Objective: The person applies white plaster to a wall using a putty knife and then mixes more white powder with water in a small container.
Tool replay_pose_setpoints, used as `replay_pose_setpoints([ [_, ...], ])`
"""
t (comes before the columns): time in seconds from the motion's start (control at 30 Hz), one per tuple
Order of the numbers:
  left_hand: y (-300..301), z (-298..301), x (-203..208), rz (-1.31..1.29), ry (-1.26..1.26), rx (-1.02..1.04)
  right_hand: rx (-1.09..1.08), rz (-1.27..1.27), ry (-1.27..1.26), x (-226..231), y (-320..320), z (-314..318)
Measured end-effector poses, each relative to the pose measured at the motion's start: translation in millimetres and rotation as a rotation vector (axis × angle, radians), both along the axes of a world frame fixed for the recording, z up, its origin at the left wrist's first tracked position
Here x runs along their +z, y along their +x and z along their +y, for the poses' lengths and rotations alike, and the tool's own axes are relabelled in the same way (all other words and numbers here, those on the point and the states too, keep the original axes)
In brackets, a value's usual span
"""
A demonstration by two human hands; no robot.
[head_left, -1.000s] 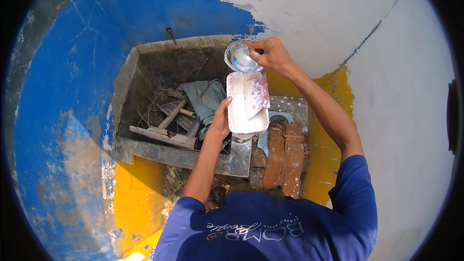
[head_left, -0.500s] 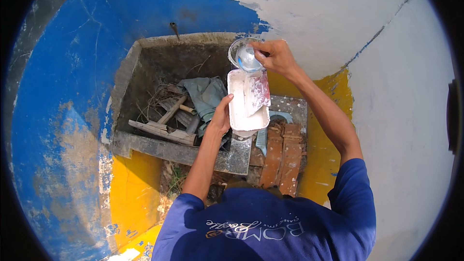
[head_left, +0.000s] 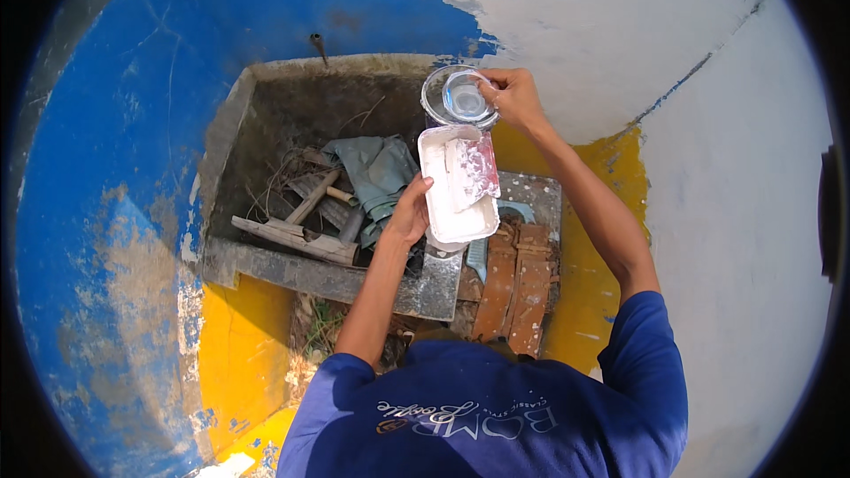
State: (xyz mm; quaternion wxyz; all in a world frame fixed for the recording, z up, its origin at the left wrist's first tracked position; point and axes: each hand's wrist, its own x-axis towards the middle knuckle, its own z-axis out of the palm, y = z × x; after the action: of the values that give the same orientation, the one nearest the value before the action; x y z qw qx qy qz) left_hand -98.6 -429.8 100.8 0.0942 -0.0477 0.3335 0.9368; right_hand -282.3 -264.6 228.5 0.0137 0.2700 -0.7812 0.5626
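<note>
My left hand [head_left: 410, 212] grips the side of a white rectangular tub [head_left: 438, 217], its inside coated with white paste. A flat scraper [head_left: 475, 166], reddish and smeared with white, lies across the tub. Just beyond the tub stands a round clear container [head_left: 430, 96]. My right hand [head_left: 515, 99] pinches the rim of a small clear plastic cup [head_left: 467, 99] over that container's mouth. Whether liquid is in the cup, I cannot tell. Under the tub, a pale round shape is mostly hidden.
A concrete basin [head_left: 252, 124] holds sticks, a grey-green cloth [head_left: 372, 168] and a hammer-like wooden tool [head_left: 314, 199]. Right of it lie a pale blue plastic-looking object [head_left: 478, 257] and brown boards [head_left: 513, 288]. The wall [head_left: 266, 9] is blue, yellow and whitened at right.
The small cup has turned from tilted to more level, its open mouth now showing, and shifted slightly right. The tub has swung a little to the right in my left hand.
</note>
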Motion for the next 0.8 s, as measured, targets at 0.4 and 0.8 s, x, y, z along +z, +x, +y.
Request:
replay_pose_setpoints([
  [0.4,-3.4,-17.5,-6.4,-0.087,0.031,-0.012,0.131,0.793,0.172,-15.1,11.5,-10.2],
  [0.8,9.3,-24.6,-10.7,-0.163,0.013,0.046,-0.152,-0.136,-0.077,-34.3,-32.3,-26.8],
])
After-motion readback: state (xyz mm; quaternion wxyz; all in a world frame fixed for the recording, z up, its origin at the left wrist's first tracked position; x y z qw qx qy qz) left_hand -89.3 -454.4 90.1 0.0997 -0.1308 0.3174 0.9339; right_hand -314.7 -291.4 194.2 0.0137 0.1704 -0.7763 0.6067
